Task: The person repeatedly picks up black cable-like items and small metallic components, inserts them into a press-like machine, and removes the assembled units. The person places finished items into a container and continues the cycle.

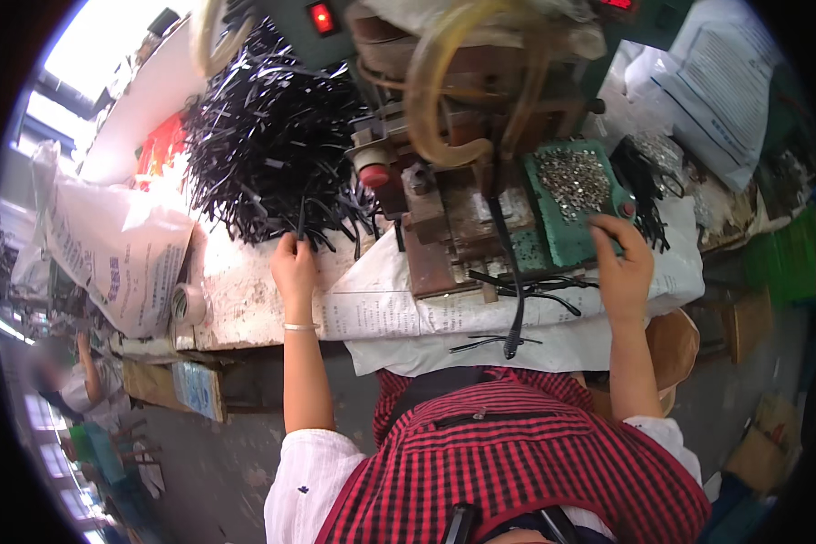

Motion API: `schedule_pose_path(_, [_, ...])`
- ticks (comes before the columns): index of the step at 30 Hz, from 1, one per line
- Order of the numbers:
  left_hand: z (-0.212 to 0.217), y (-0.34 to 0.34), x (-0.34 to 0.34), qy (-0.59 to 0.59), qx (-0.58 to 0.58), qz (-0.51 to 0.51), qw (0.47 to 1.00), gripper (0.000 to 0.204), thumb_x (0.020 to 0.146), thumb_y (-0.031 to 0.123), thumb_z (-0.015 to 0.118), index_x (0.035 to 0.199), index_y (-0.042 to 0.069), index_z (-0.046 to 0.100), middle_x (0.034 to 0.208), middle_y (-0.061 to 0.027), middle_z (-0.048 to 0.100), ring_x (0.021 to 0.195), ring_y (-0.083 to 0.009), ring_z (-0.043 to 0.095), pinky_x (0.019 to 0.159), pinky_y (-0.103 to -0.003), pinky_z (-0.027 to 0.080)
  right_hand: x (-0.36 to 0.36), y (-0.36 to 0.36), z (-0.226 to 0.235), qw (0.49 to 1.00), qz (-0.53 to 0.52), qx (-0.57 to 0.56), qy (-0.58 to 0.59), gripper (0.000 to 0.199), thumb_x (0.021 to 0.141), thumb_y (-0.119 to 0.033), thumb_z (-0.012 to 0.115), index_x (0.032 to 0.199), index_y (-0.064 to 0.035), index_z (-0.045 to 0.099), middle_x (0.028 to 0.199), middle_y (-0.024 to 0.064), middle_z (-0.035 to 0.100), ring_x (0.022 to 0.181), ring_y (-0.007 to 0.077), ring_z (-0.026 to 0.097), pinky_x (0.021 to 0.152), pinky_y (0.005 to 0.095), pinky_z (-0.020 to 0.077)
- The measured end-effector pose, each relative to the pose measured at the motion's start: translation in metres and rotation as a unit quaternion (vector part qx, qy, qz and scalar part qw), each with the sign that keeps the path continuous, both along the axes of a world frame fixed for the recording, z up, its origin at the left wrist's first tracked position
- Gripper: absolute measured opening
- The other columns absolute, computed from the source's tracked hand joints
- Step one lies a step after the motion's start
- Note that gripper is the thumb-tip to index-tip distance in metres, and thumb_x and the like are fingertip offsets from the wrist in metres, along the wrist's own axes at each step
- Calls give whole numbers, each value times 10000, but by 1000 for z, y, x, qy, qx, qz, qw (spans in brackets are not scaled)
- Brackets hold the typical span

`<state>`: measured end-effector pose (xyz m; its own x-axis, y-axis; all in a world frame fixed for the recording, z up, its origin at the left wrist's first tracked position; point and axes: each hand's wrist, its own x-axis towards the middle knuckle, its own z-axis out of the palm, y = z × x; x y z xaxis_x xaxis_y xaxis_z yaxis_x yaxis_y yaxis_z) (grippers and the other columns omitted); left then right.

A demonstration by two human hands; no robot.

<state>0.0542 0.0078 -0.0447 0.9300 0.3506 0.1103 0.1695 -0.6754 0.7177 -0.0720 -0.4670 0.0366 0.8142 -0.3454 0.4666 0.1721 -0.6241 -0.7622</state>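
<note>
My left hand [295, 274] pinches a thin black strip [301, 219] at the near edge of a big heap of similar strips [267, 136]. My right hand [627, 268] is over the right rim of a green tray [564, 243], thumb and forefinger drawn together; whatever is between them is too small to make out. Small shiny metal pieces [571, 179] fill the tray's far part. Between my hands stands a bench machine [449, 227]. A dark braided cord [508, 263] hangs down in front of it, and several black strips [553, 283] lie at its front edge.
A red push button [373, 174] sits on the machine's left side. Yellowed hoses [422, 100] loop above. White sacks stand at the left [118, 245] and back right [707, 91]. A tape roll [189, 304] lies near the table's left front edge. Another person [77, 381] is far left.
</note>
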Motion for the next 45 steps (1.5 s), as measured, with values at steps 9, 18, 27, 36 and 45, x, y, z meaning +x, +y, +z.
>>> schedule_pose_path(9, [16, -31, -24, -108, -195, -21, 975, 129, 902, 93, 779, 978, -11, 780, 826, -21, 678, 719, -103, 583, 662, -235, 445, 65, 89, 36, 967, 116, 204, -98, 238, 844, -15, 762, 1077, -14, 708, 995, 100, 729, 918, 224, 712, 820, 332, 540])
schedule_pose_path(18, [152, -147, -81, -382, -222, -160, 883, 63, 989, -11, 645, 1045, -32, 667, 1033, -182, 769, 792, -170, 714, 673, -268, 566, 52, 103, 62, 914, 192, 356, -36, 472, 888, 33, 699, 1330, 39, 535, 1160, 95, 709, 1023, 134, 685, 932, 276, 511])
schedule_pose_path(27, [144, -226, -71, -511, 159, -401, 743, 202, 764, 73, 836, 940, 48, 740, 1017, -105, 743, 584, -132, 601, 518, -276, 463, 49, 35, 66, 972, 174, 156, 32, 540, 881, 5, 671, 1409, -49, 575, 1262, 125, 690, 1148, 214, 660, 1003, 332, 503])
schedule_pose_path(36, [133, -229, -64, -506, 126, -422, 742, 242, 740, 21, 868, 940, 57, 737, 956, -103, 766, 635, -178, 679, 512, -291, 506, 25, -23, -24, 993, -8, -57, 104, 194, 825, -139, 743, 1001, -59, 733, 990, 113, 705, 951, 331, 666, 947, 420, 497])
schedule_pose_path(45, [126, -215, -108, -367, -10, -389, 845, 328, 766, 9, 815, 1088, 23, 752, 1160, -172, 762, 780, -223, 743, 639, -313, 573, 33, -3, -29, 962, -46, -261, 61, 92, 825, -75, 744, 907, -52, 707, 928, 130, 679, 934, 378, 638, 833, 465, 506])
